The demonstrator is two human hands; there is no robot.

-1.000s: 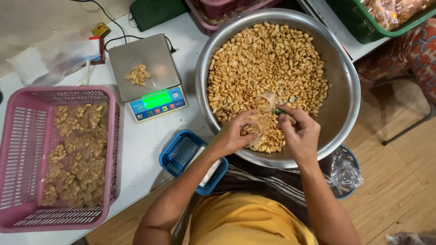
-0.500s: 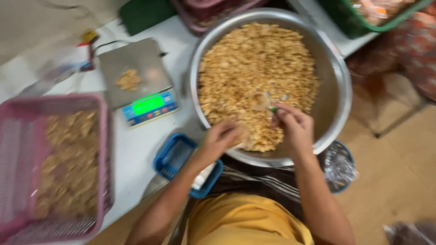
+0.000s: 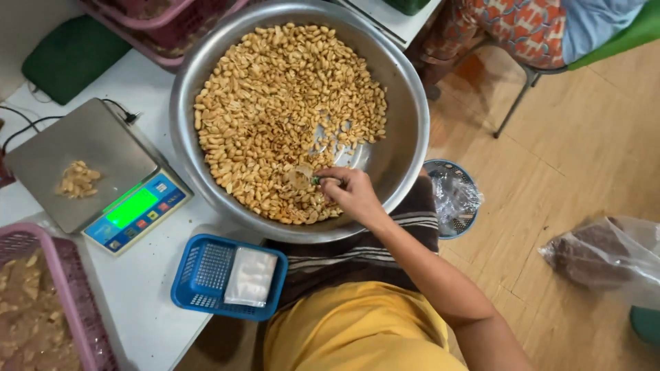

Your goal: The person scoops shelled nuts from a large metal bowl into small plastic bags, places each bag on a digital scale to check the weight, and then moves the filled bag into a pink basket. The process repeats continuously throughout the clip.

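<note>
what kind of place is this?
Likely a small snack-packing workspace, not a factory line: a big metal basin of roasted peanuts, a digital scale bearing a small portion, and a blue basket of clear bags.

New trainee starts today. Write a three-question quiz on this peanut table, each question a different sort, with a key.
1. True or false: the right hand reaches into the metal bowl of peanuts.
2. What lies on the scale? A) a small heap of peanuts B) a spoon C) nothing
3. Fill in: the blue basket holds a clear ____.

Key
1. True; its fingers pinch a small scoop at the near edge of the peanuts.
2. A
3. plastic packet. The left hand is out of view.
</note>
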